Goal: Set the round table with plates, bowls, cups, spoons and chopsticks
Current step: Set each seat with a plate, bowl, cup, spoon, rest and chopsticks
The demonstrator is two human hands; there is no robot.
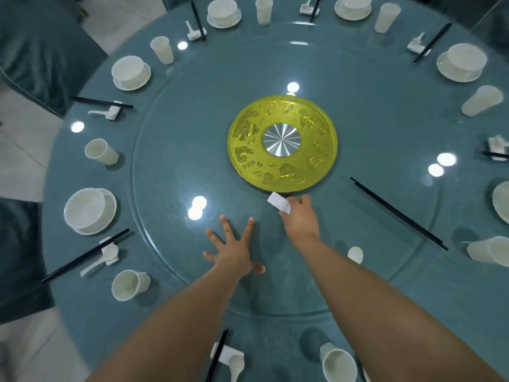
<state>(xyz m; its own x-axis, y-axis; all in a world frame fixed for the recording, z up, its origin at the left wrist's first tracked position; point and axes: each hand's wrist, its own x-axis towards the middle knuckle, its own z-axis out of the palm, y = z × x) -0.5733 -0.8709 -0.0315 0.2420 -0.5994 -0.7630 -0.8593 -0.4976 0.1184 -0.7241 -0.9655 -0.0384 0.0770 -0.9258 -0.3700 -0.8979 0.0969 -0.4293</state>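
From the head camera, the person's right hand (298,216) reaches out over the glass turntable (170,161) and grips a small white rest (278,203), fingers curled around it, just beside the near rim of the yellow disc (282,143) at the turntable's middle. The left hand (234,249) lies flat on the glass nearer the person, its fingers straight and spread wide, holding nothing.

On the turntable, a pair of black chopsticks (398,213) lies loose toward its right side, and a white spoon (355,254) lies near its near-right rim, just beside the right forearm.

Around the edge of the round table (371,86) stand place settings. At the left edge a bowl on a plate (89,210) sits with chopsticks across a rest and spoon (106,253) just nearer, and a cup (129,284) beside that. More bowls on plates, cups and chopstick rests follow the far edge, among them a bowl and plate (461,63) at the far right. At the near edge, between the forearms, another spoon (236,365) and black chopsticks (217,354) lie on a white rest, with a cup (338,365) to their right.
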